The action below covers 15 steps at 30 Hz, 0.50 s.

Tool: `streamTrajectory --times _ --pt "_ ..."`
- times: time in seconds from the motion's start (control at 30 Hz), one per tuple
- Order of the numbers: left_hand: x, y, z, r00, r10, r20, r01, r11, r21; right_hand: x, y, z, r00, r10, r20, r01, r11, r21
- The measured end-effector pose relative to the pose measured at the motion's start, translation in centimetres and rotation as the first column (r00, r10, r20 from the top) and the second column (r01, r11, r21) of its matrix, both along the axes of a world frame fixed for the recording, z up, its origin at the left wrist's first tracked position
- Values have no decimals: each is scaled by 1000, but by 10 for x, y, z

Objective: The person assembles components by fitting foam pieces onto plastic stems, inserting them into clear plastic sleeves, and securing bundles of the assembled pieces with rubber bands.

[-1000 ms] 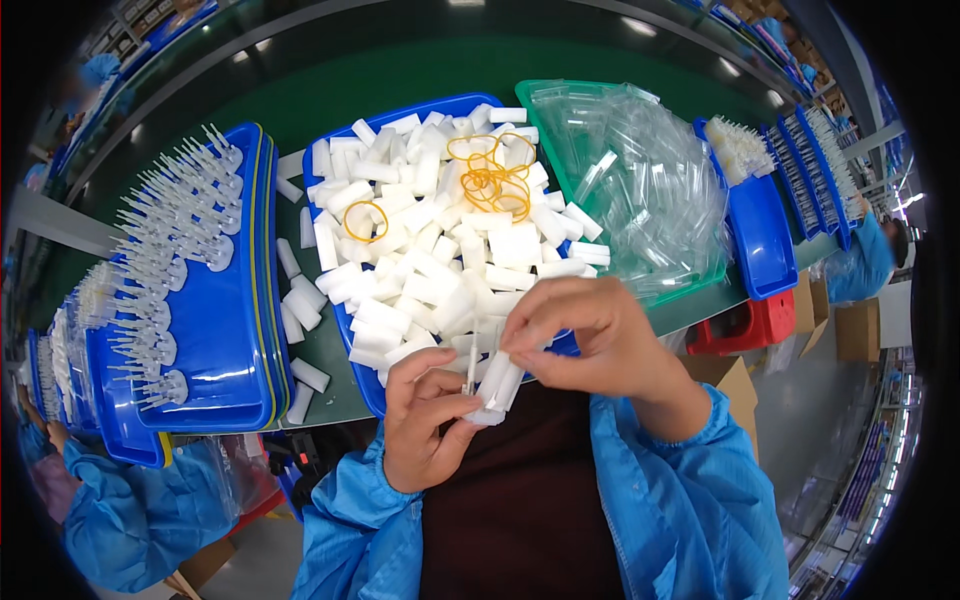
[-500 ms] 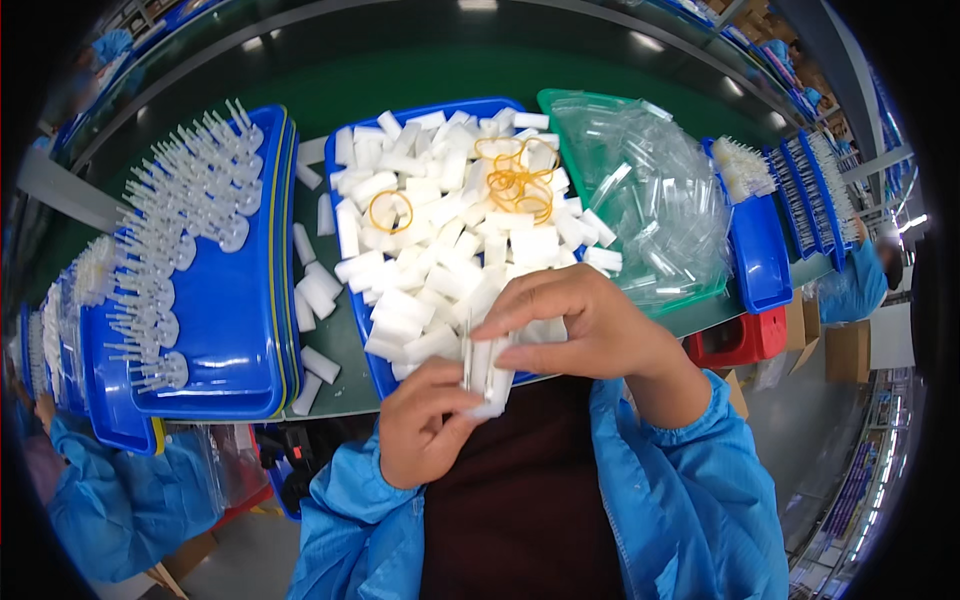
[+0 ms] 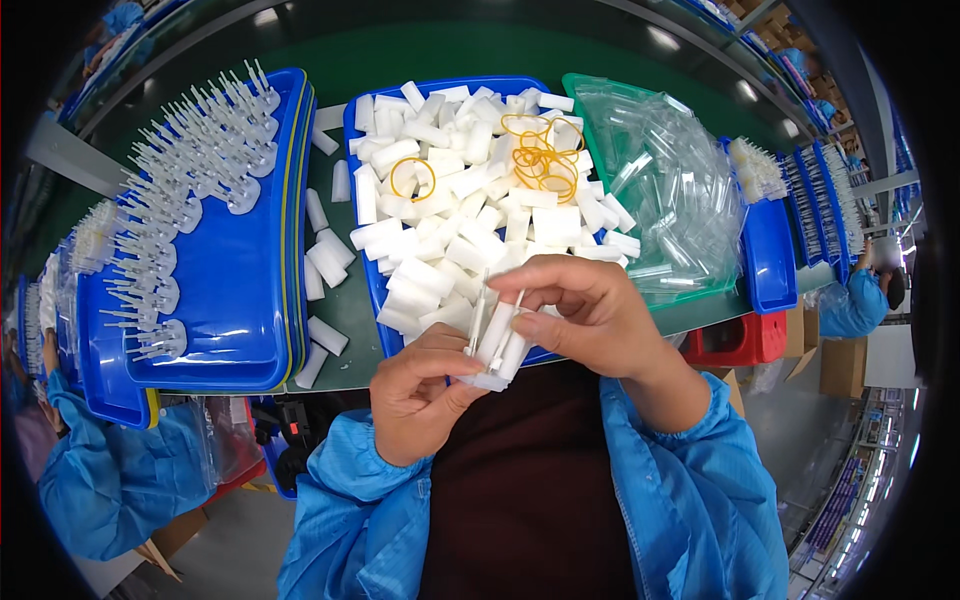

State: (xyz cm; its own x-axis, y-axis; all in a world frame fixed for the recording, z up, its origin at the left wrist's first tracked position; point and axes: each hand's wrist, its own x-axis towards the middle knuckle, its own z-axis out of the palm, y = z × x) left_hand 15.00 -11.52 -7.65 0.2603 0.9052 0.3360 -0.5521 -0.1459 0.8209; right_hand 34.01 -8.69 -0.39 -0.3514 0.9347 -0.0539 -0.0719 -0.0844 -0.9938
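Observation:
My left hand (image 3: 415, 400) grips the flat base of a small white plastic part with upright prongs (image 3: 487, 381), held over the tray's near edge. White foam tubes (image 3: 497, 325) stand among its prongs. The fingers and thumb of my right hand (image 3: 595, 320) close around the upper end of a foam tube and partly hide it. Just beyond my hands is a pile of white foam pieces (image 3: 440, 215) in a blue tray (image 3: 377, 292). Yellow rubber bands (image 3: 545, 170) lie on the pile.
On the left, stacked blue trays (image 3: 240, 300) carry rows of white pronged parts (image 3: 190, 165). Loose foam pieces (image 3: 327, 262) lie beside them. A green tray (image 3: 582, 110) with clear plastic tubes (image 3: 680, 190) stands to the right, near a small blue tray (image 3: 768, 260) and a red stool (image 3: 735, 340).
The view has shifted slightly. The pronged part is tilted differently, so its prongs and foam tubes show more clearly. My right fingers have moved to the upper end of a tube.

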Motion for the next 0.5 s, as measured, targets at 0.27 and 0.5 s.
streamTrajectory --times 0.27,0.5 --pt "1 -2 3 998 -14 -61 13 1000 -19 10 5 0 985 138 -104 -148 984 -97" --pt "4 -2 3 999 -53 1 53 996 -67 12 2 -5 989 122 -89 -127 990 -62"
